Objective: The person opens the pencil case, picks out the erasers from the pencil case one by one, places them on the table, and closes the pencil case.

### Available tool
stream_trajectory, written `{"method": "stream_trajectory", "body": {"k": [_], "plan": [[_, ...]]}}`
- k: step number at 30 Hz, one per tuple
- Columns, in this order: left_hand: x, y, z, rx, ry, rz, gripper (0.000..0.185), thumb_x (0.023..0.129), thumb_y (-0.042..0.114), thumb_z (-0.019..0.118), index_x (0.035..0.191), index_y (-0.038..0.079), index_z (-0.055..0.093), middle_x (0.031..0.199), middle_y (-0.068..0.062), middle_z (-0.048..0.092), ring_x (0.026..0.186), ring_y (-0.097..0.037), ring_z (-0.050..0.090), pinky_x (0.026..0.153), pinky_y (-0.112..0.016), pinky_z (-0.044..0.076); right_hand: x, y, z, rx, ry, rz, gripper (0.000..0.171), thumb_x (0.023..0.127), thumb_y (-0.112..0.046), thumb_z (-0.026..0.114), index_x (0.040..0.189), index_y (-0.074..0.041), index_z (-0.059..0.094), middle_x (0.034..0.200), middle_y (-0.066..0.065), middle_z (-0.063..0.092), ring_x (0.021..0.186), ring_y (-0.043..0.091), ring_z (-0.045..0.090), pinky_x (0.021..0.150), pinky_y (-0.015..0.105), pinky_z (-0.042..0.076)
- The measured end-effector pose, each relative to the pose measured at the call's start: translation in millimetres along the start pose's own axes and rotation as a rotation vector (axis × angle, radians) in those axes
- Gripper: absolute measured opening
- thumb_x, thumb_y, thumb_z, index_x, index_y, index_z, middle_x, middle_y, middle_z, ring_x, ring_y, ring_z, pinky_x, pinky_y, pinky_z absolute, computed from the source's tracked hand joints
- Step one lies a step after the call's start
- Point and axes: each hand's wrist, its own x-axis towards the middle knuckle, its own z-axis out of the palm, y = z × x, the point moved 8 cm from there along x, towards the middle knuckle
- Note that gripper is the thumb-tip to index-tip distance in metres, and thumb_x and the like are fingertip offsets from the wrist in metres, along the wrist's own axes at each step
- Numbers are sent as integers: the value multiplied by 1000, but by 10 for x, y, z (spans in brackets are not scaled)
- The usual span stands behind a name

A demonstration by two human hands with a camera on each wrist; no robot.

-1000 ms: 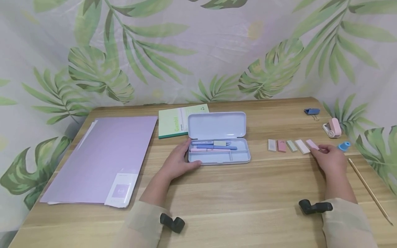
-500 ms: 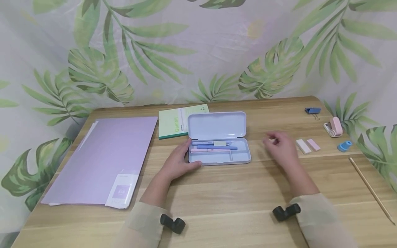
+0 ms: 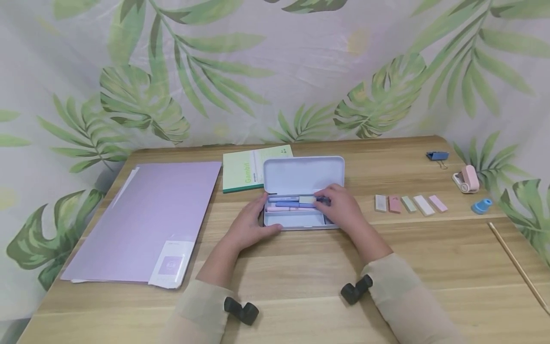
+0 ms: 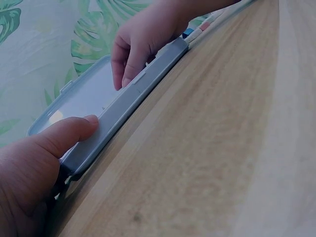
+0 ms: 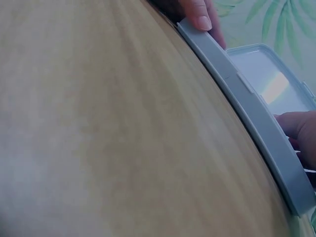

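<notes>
A pale blue pencil case (image 3: 294, 220) lies with its lid raised on the table. My left hand (image 3: 248, 227) grips its left end; in the left wrist view the thumb (image 4: 74, 131) lies over the front rim. Inside are several pens, among them a blue pen (image 3: 294, 204) and a pink pen (image 3: 275, 209). Across them rests a small pale green eraser (image 3: 306, 199). My right hand (image 3: 341, 208) reaches into the case, thumb and forefinger pinching the eraser's right end. The case wall (image 5: 247, 106) hides those fingertips in the wrist views.
Right of the case runs a row of several erasers (image 3: 394, 204). Beyond are a blue cone-shaped piece (image 3: 482, 206), a pink stapler-like item (image 3: 468, 180), a blue binder clip (image 3: 437, 155) and a wooden stick (image 3: 517, 267). A purple folder (image 3: 150, 220) and green notebook (image 3: 240, 172) lie left.
My right hand has left the right end of the eraser row, swept left and come down into the pencil case at the pale green eraser. The left hand has kept its hold.
</notes>
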Motion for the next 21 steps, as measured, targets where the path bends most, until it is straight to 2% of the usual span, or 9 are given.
{"method": "stream_trajectory", "body": {"k": [4,10,16,21], "plan": [[7,2,-4,8,3,4,104,81,50,74,157,10,17,163,-10,24,150,-30,22,123,-47,21,31,7,32,-17,-17,23,29,90,-27,70,113,-9,73,112,12,65,108,29,60,97,46,48],[-2,4,-6,7,0,0,104,80,50,75,158,10,17,163,-10,25,150,-30,22,123,-47,21,43,19,58,52,-35,41,25,90,-24,70,109,-7,70,116,12,66,112,29,59,103,46,46],[-10,8,-10,5,-2,-6,104,81,50,74,158,11,17,163,-10,24,151,-30,22,123,-47,21,48,9,86,94,-68,50,21,91,-21,69,108,-9,67,105,8,68,93,24,58,90,42,50],[-15,16,-15,-1,0,-3,104,81,49,75,157,10,17,163,-11,24,151,-30,22,123,-47,21,46,-5,94,94,-69,27,18,92,-19,68,107,-9,68,102,8,68,90,23,58,88,42,50]]}}
